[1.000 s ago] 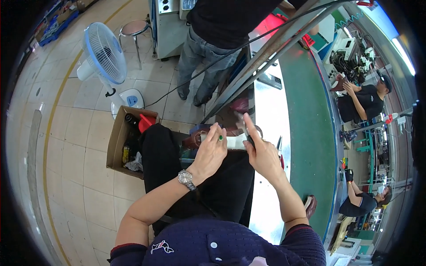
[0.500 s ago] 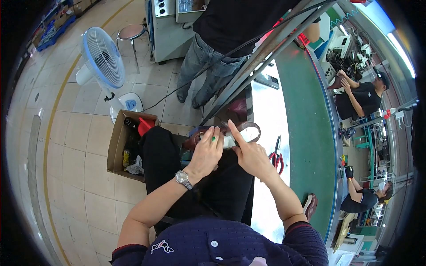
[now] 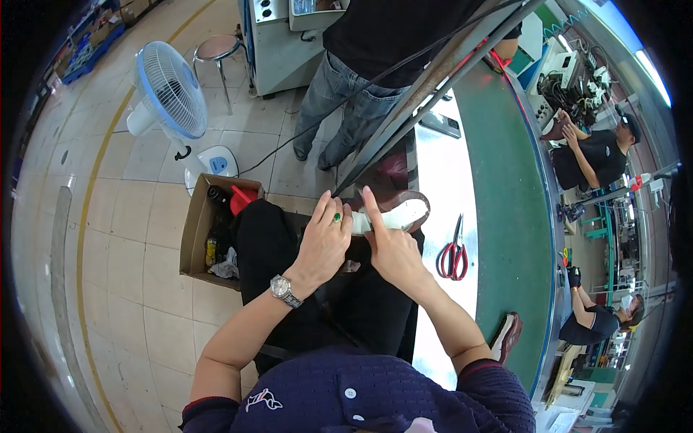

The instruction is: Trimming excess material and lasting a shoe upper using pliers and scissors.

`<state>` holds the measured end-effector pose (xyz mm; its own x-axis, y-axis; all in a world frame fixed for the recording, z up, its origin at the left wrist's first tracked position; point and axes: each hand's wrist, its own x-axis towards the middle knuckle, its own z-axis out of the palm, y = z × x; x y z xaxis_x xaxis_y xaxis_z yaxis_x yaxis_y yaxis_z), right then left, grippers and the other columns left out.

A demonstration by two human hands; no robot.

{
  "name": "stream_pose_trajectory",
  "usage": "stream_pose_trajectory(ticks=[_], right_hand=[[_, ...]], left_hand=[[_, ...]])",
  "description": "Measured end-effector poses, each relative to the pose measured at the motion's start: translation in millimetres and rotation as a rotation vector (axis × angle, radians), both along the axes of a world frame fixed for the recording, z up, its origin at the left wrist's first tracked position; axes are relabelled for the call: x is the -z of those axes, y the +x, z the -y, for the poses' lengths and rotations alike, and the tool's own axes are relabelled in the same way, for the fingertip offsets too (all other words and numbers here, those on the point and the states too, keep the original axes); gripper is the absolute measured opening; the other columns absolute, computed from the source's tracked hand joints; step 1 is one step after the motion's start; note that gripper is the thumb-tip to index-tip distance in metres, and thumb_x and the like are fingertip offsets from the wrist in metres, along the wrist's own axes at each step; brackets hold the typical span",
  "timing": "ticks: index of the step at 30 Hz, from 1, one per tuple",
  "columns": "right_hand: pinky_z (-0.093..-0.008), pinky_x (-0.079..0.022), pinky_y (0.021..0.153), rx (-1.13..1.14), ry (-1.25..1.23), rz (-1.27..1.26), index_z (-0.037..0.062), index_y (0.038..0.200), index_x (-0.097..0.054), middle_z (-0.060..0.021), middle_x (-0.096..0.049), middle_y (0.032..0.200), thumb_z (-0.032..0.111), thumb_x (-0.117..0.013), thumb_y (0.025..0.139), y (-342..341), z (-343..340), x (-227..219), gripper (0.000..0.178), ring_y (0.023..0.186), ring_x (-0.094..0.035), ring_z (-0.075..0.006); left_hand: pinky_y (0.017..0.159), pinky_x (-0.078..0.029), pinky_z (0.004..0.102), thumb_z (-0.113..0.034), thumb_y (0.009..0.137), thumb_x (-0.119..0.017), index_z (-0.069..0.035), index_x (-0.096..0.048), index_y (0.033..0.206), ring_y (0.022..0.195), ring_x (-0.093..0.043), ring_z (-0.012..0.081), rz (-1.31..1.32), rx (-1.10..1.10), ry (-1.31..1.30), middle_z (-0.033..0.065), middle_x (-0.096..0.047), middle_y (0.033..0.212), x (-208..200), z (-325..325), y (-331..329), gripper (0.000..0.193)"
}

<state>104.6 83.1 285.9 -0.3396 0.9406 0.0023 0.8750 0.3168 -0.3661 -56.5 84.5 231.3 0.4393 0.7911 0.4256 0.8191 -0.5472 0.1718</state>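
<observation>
A dark red-brown shoe (image 3: pixel 412 213) with a white sole or insole facing up lies across my lap, below both hands. My left hand (image 3: pixel 323 242), with a green-stone ring and a wristwatch, is closed over the shoe's left end and covers most of it. My right hand (image 3: pixel 395 254) grips the shoe's middle, index finger stretched along the white surface, the other fingers curled and partly hidden. Just right of my right hand, red-handled scissors (image 3: pixel 452 258) lie on the shiny metal bench edge (image 3: pixel 451 169).
A cardboard box (image 3: pixel 189 245) with bottles and a red item stands left of my legs, beside a blue-white fan (image 3: pixel 172 90). A metal post (image 3: pixel 408 108) slants ahead. Another shoe (image 3: pixel 508 336) lies on the green belt (image 3: pixel 502 195). One person stands ahead; two work at right.
My view has shifted slightly. Both hands have moved a little left relative to the shoe, and more of its white surface shows. The scissors remain on the bench.
</observation>
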Motion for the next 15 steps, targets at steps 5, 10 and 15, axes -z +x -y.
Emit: stream_pose_trajectory(ticks=[5, 10, 15], right_hand=[[-0.0505, -0.05, 0.058, -0.02, -0.044, -0.091, 0.0139, 0.151, -0.007, -0.0254, -0.061, 0.064, 0.007, -0.053, 0.087, -3, -1, -12, 0.079, 0.06, -0.062, -0.0431], [-0.053, -0.051, 0.061, -0.009, -0.082, 0.068, 0.0155, 0.15, -0.009, -0.0277, -0.061, 0.064, 0.01, -0.055, 0.085, -6, 5, 4, 0.08, 0.063, -0.062, -0.0445], [-0.052, -0.049, 0.064, 0.005, 0.082, -0.132, 0.0182, 0.151, -0.01, -0.0268, -0.063, 0.072, 0.009, -0.054, 0.088, 28, -15, -18, 0.077, 0.067, -0.063, -0.0446]], left_hand=[[0.113, -0.025, 0.044, -0.005, 0.072, -0.06, 0.011, -0.05, 0.113, 0.112, -0.05, 0.0344, 0.162, 0.043, -0.058, 0.0261, -0.058, 0.107, -2, 2, -8, 0.045], [0.112, -0.026, 0.0434, -0.006, 0.07, -0.064, 0.009, -0.046, 0.118, 0.112, -0.051, 0.0335, 0.218, 0.076, -0.082, 0.0252, -0.057, 0.109, -1, -1, -8, 0.053], [0.114, -0.023, 0.0458, -0.012, 0.067, -0.074, -0.001, -0.051, 0.127, 0.12, -0.047, 0.0299, 0.12, 0.134, -0.107, 0.015, -0.057, 0.121, 4, -1, -20, 0.066]])
